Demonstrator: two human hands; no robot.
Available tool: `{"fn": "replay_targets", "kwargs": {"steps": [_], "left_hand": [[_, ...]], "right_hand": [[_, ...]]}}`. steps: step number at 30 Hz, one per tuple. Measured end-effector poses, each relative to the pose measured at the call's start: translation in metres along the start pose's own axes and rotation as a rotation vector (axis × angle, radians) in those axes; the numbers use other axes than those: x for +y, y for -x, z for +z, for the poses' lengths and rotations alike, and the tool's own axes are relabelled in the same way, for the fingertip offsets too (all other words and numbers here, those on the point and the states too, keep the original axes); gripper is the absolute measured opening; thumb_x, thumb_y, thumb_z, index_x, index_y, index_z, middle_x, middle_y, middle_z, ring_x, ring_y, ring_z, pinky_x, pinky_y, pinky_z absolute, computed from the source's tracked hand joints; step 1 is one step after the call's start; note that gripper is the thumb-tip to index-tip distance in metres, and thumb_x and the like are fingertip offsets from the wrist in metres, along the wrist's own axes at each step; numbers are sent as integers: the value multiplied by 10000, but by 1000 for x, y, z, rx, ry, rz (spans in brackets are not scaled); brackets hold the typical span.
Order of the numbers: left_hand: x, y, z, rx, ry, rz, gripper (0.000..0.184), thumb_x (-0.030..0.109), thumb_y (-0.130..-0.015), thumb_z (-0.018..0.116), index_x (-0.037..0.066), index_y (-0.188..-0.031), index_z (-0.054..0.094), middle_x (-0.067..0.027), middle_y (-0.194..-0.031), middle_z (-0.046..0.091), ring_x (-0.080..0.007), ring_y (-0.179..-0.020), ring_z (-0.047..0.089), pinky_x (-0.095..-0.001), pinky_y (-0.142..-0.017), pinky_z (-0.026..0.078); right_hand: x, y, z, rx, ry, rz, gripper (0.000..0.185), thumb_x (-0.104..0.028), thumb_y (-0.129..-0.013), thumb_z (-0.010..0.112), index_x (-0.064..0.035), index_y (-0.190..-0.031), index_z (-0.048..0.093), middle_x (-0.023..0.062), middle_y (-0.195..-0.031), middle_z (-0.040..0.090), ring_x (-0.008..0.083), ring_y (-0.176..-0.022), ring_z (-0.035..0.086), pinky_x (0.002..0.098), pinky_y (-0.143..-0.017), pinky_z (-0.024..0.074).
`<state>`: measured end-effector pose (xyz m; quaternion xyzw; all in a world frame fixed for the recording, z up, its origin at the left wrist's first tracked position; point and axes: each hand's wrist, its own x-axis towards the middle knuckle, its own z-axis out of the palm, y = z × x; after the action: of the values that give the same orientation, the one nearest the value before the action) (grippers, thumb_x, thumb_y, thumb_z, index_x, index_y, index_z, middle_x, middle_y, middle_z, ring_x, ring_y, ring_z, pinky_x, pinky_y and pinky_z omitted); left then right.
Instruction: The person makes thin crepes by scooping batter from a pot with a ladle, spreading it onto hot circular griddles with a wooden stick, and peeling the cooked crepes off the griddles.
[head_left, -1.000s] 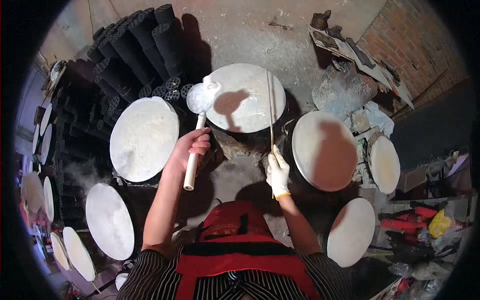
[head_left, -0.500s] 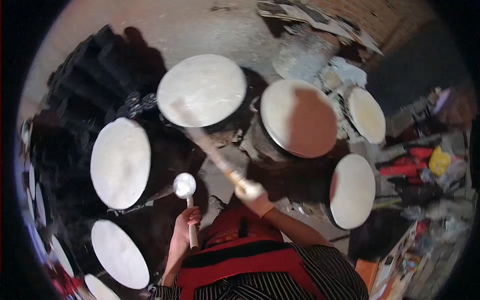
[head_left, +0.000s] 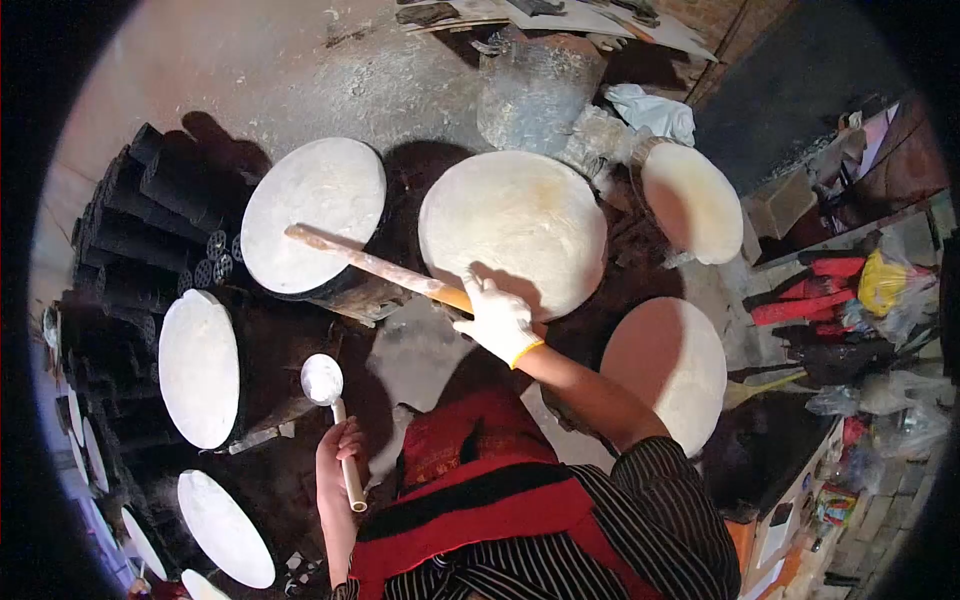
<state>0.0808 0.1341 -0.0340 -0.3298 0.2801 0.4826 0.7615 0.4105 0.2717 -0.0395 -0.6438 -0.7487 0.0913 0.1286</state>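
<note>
My bare left hand (head_left: 343, 441) is closed round the pale handle of a ladle (head_left: 323, 381), its whitish bowl pointing up and away from me. In a white glove with a yellow cuff, my right hand (head_left: 498, 322) holds a long wooden stick (head_left: 385, 268) with a white-coated far end. That end reaches over a round white-coated surface (head_left: 312, 190); whether it touches cannot be made out. My right index finger points out over the near edge of a larger white-coated round surface (head_left: 515, 210), on or just above it.
More white-coated rounds stand about me: at right (head_left: 690, 195), nearer right (head_left: 680, 360), left (head_left: 198, 370) and lower left (head_left: 225, 525). Black coal briquettes (head_left: 170, 190) are stacked at left. A plastic-wrapped drum (head_left: 540, 90) stands at the back; a yellow bag (head_left: 882, 282) lies right.
My view has turned, so the rounds sit further left. My right hand has moved forward with the stick, and its index finger now stretches out. The ladle stays in my left hand.
</note>
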Motion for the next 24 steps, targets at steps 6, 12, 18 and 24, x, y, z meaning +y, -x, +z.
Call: {"fn": "replay_targets", "kwargs": {"steps": [6, 12, 18, 24], "left_hand": [[-24, -7, 26, -104, -2, -27, 194, 56, -920, 441, -62, -1071, 467, -38, -712, 416, -93, -549, 386, -188, -382, 346], [-8, -41, 61, -116, -49, -179, 171, 64, -924, 441, -40, -1058, 460, -48, -740, 412, -98, -580, 385, -195, -390, 348], [-3, -65, 94, -150, -181, -228, 119, 80, -929, 437, -9, -1007, 452, -34, -714, 400, -89, -555, 374, -184, -380, 333], [-42, -55, 108, -153, -149, -191, 98, 67, -923, 427, -10, -977, 454, -9, -668, 367, -76, -542, 358, -184, -386, 317]], "right_hand": [[28, -24, -1, 6, 12, -40, 267, -357, -780, 642, -101, -708, 618, 108, -698, 625, 292, -624, 639, 422, -562, 500], [130, -85, -128, 333, -262, 126, 242, -317, -752, 609, -84, -756, 674, 176, -758, 644, 350, -701, 628, 439, -649, 496], [251, -41, -305, 912, -795, 635, 118, -154, -834, 665, -38, -833, 643, -28, -559, 478, 79, -461, 446, 236, -428, 363], [419, 31, -266, 1160, -1493, 573, 178, -210, -880, 604, -84, -764, 555, -17, -588, 494, 96, -428, 425, 246, -363, 331]]}}
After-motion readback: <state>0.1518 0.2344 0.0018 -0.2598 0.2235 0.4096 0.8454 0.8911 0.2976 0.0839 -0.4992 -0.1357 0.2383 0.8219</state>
